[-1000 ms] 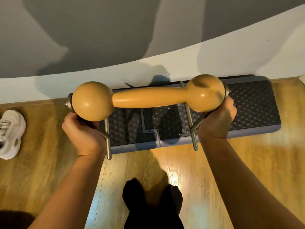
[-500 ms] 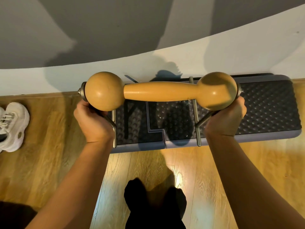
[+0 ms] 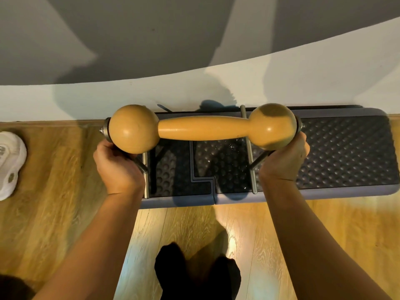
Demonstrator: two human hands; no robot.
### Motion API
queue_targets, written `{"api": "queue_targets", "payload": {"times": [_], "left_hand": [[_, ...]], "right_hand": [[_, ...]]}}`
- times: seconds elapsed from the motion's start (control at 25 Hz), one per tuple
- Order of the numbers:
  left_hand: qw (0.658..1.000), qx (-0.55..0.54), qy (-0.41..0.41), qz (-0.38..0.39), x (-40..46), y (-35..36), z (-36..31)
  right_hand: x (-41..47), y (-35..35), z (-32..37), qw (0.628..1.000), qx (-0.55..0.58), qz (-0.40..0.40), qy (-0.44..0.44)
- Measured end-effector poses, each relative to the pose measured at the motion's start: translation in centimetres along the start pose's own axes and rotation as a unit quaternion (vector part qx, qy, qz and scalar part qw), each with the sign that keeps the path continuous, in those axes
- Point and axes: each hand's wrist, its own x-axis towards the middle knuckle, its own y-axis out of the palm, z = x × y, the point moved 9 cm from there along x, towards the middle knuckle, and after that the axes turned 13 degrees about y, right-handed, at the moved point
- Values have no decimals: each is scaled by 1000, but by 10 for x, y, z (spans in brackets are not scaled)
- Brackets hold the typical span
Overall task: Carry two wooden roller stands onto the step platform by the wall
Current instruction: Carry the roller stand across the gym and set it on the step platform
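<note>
A wooden roller stand (image 3: pixel 201 128), dumbbell-shaped with two round ends on a grey metal frame, hangs over the left half of the dark studded step platform (image 3: pixel 346 152) by the wall. My left hand (image 3: pixel 119 167) grips the frame under the left ball. My right hand (image 3: pixel 283 159) grips the frame under the right ball. The frame's metal feet (image 3: pixel 252 169) lie at or just above the platform's top; contact cannot be told. Only one roller stand is in view.
The platform sits against a white and grey wall (image 3: pixel 194 50) on a wooden floor (image 3: pixel 65 213). A white sneaker (image 3: pixel 10 163) lies on the floor at the far left. My dark-socked feet (image 3: pixel 194 273) stand just in front of the platform.
The roller stand and both hands have moved forward and to the right, from in front of the platform's left end to over its left half. The grip is unchanged.
</note>
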Motion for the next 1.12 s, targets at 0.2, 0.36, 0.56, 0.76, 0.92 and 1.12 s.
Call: {"api": "queue_targets", "payload": {"times": [0.2, 0.36, 0.56, 0.76, 0.92, 1.12], "left_hand": [[999, 17, -8, 35, 5, -7, 11], [997, 42, 15, 66, 3, -5, 6], [978, 181, 35, 94, 3, -5, -8], [939, 334, 9, 78, 9, -23, -25], [909, 398, -28, 119, 14, -28, -36], [860, 421, 169, 234, 0, 20, -103]], "right_hand": [[3, -7, -22, 999, -30, -2, 17], [4, -12, -29, 996, -92, -5, 10], [-2, -12, -28, 995, -94, -13, 27], [-5, -6, -18, 993, -102, 52, 27], [-8, -1, 13, 960, -259, 92, -53], [-34, 31, 64, 882, -421, 153, -145]]}}
